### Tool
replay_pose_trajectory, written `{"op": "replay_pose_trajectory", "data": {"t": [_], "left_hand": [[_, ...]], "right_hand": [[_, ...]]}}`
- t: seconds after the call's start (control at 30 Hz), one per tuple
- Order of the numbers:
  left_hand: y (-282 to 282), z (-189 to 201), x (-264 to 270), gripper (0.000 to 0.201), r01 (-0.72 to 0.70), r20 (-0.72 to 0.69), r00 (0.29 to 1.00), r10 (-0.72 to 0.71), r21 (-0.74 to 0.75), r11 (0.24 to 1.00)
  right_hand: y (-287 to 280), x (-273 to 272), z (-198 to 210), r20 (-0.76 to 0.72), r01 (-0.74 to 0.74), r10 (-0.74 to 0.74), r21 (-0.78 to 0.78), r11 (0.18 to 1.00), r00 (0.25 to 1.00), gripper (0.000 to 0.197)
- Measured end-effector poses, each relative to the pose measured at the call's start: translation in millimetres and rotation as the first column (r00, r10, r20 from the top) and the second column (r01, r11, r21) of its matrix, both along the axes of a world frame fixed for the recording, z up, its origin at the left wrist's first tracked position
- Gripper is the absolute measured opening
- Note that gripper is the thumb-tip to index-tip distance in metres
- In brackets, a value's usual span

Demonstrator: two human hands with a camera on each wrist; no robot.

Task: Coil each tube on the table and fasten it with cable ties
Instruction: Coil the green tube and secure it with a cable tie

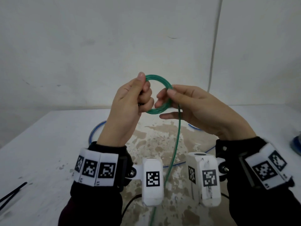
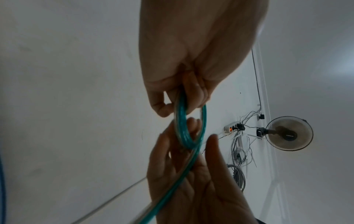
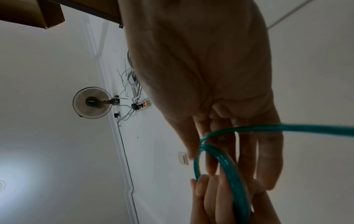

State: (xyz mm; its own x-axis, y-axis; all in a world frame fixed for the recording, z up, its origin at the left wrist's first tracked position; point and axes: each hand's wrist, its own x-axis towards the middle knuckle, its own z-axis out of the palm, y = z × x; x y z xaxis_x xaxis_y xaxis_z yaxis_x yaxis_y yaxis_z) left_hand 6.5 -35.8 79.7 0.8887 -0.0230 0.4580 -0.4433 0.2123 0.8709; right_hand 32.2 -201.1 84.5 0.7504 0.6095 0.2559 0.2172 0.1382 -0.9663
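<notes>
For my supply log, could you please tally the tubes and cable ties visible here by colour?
Green tube, partly coiled, held in the left hand and the right hand: 1
Blue tube on the table: 1
Black cable ties: 2
Total: 4

Both hands are held raised in front of the body, close together at the same height, with the forearms angled upward from dark sleeves. Marker-covered bands and white camera housings are worn on both wrists.

The left hand [image 1: 128, 101] is seen from its back. Its fingers [image 1: 147, 95] are curled inward and the thumb is pressed upward, so that the green tube coil [image 1: 158, 94] is gripped along its left side.

The right hand [image 1: 195, 108] is turned palm-inward. The coil's right side is pinched between its thumb and forefinger, while the remaining fingers are extended loosely below. The two hands nearly touch at the fingertips.
</notes>
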Motion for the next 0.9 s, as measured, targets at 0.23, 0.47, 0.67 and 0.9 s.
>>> {"op": "replay_pose_trajectory", "data": {"t": [0.23, 0.47, 0.67, 0.9], "left_hand": [[6.1, 2.2, 1.9, 0.038, -0.024, -0.028, 0.999, 0.021, -0.127, 0.992], [4.9, 3.0, 1.5, 0.039, -0.057, 0.000, 0.998, 0.058, -0.196, 0.979], [3.2, 2.8, 1.6, 0.039, -0.073, 0.030, 0.996, 0.081, -0.221, 0.973], [-8.5, 2.8, 1.5, 0.037, -0.033, 0.069, 0.997, 0.046, -0.180, 0.983]], "right_hand": [[5.5, 4.0, -6.2, 0.126, 0.063, -0.058, -0.036, 0.997, 0.990, 0.017], [6.8, 1.1, -1.9, 0.018, 0.103, -0.103, 0.026, 0.994, 0.994, 0.037], [14.8, 1.2, -6.7, -0.074, 0.044, -0.038, 0.078, 0.996, 0.997, 0.033], [18.4, 6.5, -8.1, -0.074, 0.118, -0.107, 0.164, 0.979, 0.991, 0.034]]}}
